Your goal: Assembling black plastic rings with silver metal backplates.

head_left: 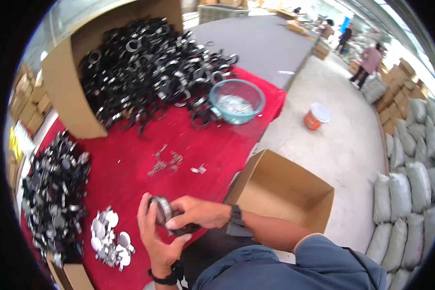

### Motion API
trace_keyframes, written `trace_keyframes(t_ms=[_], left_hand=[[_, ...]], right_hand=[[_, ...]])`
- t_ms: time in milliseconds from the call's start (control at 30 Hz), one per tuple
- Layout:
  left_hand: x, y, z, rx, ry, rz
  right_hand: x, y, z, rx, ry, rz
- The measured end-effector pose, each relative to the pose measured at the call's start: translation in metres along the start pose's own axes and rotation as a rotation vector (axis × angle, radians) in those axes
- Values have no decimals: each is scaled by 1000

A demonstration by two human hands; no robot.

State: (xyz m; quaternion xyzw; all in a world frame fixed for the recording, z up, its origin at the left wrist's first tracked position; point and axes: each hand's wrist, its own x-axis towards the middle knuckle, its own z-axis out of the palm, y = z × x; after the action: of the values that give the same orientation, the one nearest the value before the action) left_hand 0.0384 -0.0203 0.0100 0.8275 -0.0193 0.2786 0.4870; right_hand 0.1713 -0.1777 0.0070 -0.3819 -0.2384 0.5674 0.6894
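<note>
Both hands meet at the near edge of the red cloth around a black ring-shaped part [162, 209] with a silvery inner band. My left hand [158, 241] grips it from the left, fingers up along its side. From the right, my right hand [198, 212] pinches it with the thumb across the front; dark material also shows below that thumb. Some of the part is hidden by the fingers. Left of my hands lies a small heap of flat silver discs with tabs [112, 237]. Beyond them, small metal pieces [166, 162] are scattered on the red cloth [130, 169].
A large pile of black rings [150, 72] spills from a tipped carton [70, 87]; another black pile [58, 193] sits left. A blue-green bowl [215, 108] holds small shiny pieces. An open carton [285, 193] stands right, with a bucket [315, 117], stacked sacks [411, 193] and several people beyond.
</note>
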Motion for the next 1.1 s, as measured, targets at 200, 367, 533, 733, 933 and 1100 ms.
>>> trace_keyframes(t_ms=[200, 367, 533, 733, 933, 1100], left_hand=[[1, -2, 4, -151, -22, -93], [0, -4, 3, -171, -27, -104], [-2, -12, -5, -81, -90, -88], [2, -7, -1, -67, -51, -102], [3, -8, -3, 30, -158, -105], [1, -15, -4, -38, -148, -131]], right_hand=[[0, 6, -10, 103, -69, -37], [6, 20, -18, 158, -111, -53], [8, 21, -14, 191, -88, -35], [13, 19, -15, 125, -73, -47], [14, 27, -23, 123, 59, -86], [18, 24, -19, 152, 33, -112]])
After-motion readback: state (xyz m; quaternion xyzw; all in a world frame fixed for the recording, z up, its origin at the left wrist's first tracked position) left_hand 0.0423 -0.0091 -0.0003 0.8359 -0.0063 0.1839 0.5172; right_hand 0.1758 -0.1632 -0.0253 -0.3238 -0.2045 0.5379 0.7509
